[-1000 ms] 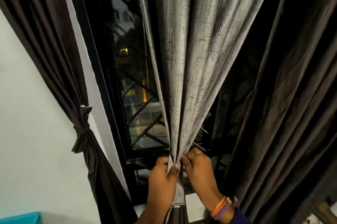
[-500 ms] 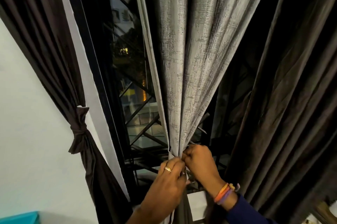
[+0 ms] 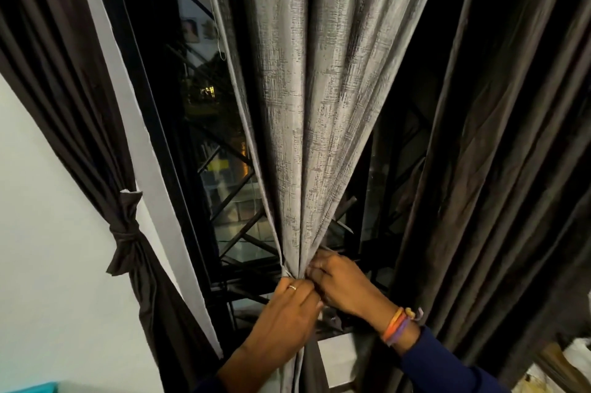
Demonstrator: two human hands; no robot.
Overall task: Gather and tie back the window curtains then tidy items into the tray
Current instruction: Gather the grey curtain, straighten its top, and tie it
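A grey textured curtain [image 3: 313,98] hangs in the middle of the window, its folds drawn together into a narrow bunch low down. My left hand [image 3: 287,316], with a ring on one finger, grips the bunch from the left. My right hand [image 3: 342,284], with coloured bands at the wrist, pinches the bunch from the right, its fingertips hidden in the folds. Both hands meet at the gathered point. Whether a tie band is around the bunch cannot be seen. A dark brown curtain [image 3: 80,111] on the left is tied back with a knot [image 3: 126,235].
A dark brown curtain [image 3: 499,168] hangs loose on the right. Behind the grey curtain is the dark window [image 3: 220,149] with a metal grille. A white wall [image 3: 54,232] is at left, a teal edge [image 3: 28,388] at the bottom left corner.
My left hand turned over the bunch, its back and ring now facing up, and closed round the folds. My right hand stayed at the gathered point. The view shifted slightly.
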